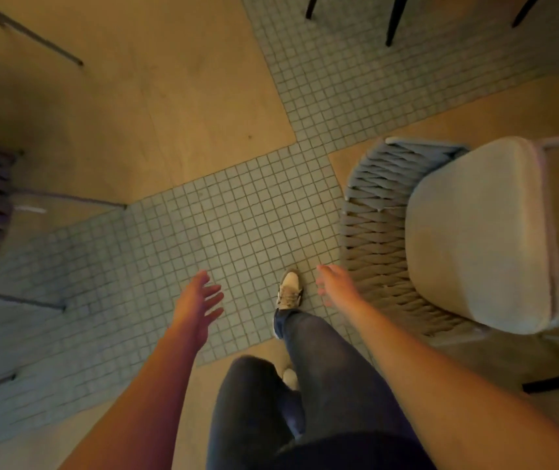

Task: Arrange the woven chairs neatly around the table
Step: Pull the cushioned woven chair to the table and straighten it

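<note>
While both hands, left hand (200,300) and right hand (334,283), hung open and empty, the forward shoe (290,289) risked catching the woven chair (376,232) just right.

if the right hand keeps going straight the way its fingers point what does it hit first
Probably nothing but tiled floor: the right hand points up-left, and the woven chair stays beside it on the right. Depth is unclear.
</note>
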Tool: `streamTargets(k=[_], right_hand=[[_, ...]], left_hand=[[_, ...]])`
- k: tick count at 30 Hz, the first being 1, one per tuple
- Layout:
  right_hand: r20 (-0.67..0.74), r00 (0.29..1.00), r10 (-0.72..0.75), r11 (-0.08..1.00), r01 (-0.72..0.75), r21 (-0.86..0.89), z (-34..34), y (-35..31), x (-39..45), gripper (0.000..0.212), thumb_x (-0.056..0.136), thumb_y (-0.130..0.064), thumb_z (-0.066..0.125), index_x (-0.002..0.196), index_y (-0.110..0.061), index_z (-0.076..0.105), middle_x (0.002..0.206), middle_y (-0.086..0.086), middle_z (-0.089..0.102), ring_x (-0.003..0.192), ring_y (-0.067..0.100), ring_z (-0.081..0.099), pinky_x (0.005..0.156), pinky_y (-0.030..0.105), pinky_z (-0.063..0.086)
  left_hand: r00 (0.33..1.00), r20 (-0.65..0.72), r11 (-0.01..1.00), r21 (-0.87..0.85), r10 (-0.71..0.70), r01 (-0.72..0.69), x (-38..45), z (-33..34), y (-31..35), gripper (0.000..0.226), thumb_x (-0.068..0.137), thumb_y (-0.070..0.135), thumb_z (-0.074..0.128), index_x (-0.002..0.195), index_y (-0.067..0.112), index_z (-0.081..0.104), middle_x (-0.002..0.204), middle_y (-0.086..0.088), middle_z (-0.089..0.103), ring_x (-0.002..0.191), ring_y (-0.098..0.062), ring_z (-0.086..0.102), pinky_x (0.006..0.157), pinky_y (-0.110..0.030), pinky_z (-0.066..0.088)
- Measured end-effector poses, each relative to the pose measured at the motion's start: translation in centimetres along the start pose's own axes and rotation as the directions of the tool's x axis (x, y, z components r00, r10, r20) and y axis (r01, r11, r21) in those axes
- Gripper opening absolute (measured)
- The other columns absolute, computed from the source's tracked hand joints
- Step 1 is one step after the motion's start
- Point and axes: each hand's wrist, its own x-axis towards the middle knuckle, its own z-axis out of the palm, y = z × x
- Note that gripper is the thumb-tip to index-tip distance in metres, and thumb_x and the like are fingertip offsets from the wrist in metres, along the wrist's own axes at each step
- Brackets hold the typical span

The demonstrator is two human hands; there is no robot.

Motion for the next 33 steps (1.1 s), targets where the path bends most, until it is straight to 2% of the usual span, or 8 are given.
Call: streamTargets(k=[4,9,14,17,23,29,31,33], right_hand=[[-0.038,0.991,0.127,0.957,-0.112,0.268,-0.8,-3.7,1.8,0.034,0.097,-0.035,0.043,0.119,-0.012,0.053,0.123,0.018,0.060,0.110,0.031,0.059,0.090,0.043,0.048],[-0.085,0.964,0.254,0.836,-0.174,0.520,-2.1,-6.2,4.4,0.043,0.097,-0.036,0.043,0.129,-0.009,0.049,0.123,0.014,0.058,0.102,0.024,0.058,0.087,0.040,0.048],[-0.116,0.912,0.393,0.567,-0.141,0.812,-1.8,-7.4,7.8,0.040,0.097,-0.036,0.045,0.127,-0.009,0.051,0.120,0.014,0.059,0.103,0.025,0.059,0.082,0.038,0.048],[-0.110,0.885,0.452,0.426,-0.106,0.898,-1.2,-7.9,8.9,0.044,0.097,-0.036,0.045,0.132,-0.010,0.048,0.125,0.014,0.059,0.109,0.028,0.059,0.091,0.043,0.049],[-0.069,0.838,0.541,0.107,0.013,0.994,-1.2,-6.8,9.1,0.031,0.098,-0.030,0.044,0.121,-0.011,0.053,0.128,0.021,0.059,0.120,0.039,0.056,0.099,0.048,0.045],[0.010,0.830,0.558,-0.229,0.142,0.963,-1.7,-2.1,11.5,0.035,0.098,-0.026,0.045,0.127,-0.007,0.052,0.129,0.018,0.058,0.106,0.029,0.058,0.080,0.037,0.045],[0.026,0.819,0.573,-0.308,0.186,0.933,-1.5,-0.1,12.5,0.030,0.097,-0.025,0.047,0.120,-0.008,0.057,0.130,0.023,0.058,0.103,0.033,0.059,0.070,0.033,0.045],[0.018,0.816,0.578,-0.354,0.230,0.906,-1.1,1.3,13.7,0.029,0.096,-0.023,0.048,0.117,-0.004,0.057,0.133,0.029,0.053,0.110,0.042,0.058,0.070,0.036,0.048]], left_hand=[[1.000,0.022,0.996,0.087,-0.009,0.007,3.5,2.3,6.7,0.053,0.094,0.043,0.047,0.136,0.012,0.047,0.123,-0.010,0.060,0.111,-0.027,0.058,0.083,-0.040,0.047],[0.991,0.131,0.974,0.219,0.028,-0.057,7.5,8.2,14.3,0.048,0.093,0.044,0.048,0.130,0.014,0.050,0.117,-0.009,0.063,0.106,-0.024,0.061,0.081,-0.040,0.047],[0.947,0.320,0.880,0.441,0.032,-0.179,13.1,16.1,19.7,0.040,0.093,0.041,0.048,0.125,0.016,0.052,0.119,-0.011,0.063,0.108,-0.026,0.061,0.080,-0.039,0.048],[0.926,0.376,0.792,0.560,0.021,-0.245,15.6,19.6,21.4,0.036,0.093,0.039,0.049,0.121,0.017,0.054,0.121,-0.012,0.062,0.111,-0.028,0.060,0.084,-0.041,0.047],[0.879,0.471,0.612,0.719,-0.078,-0.331,16.5,25.7,21.1,0.039,0.093,0.041,0.050,0.123,0.017,0.055,0.122,-0.011,0.063,0.110,-0.027,0.061,0.089,-0.043,0.046],[0.860,0.482,0.463,0.808,-0.167,-0.364,16.5,31.9,15.5,0.040,0.090,0.045,0.053,0.118,0.017,0.059,0.116,-0.009,0.066,0.107,-0.024,0.062,0.084,-0.041,0.049],[0.845,0.496,0.420,0.822,-0.201,-0.383,16.7,33.8,12.7,0.038,0.090,0.046,0.054,0.114,0.018,0.060,0.116,-0.008,0.066,0.106,-0.023,0.063,0.084,-0.040,0.049],[0.837,0.501,0.405,0.827,-0.221,-0.389,17.0,35.2,10.4,0.039,0.090,0.046,0.054,0.115,0.016,0.060,0.115,-0.008,0.066,0.107,-0.024,0.063,0.085,-0.041,0.049]])
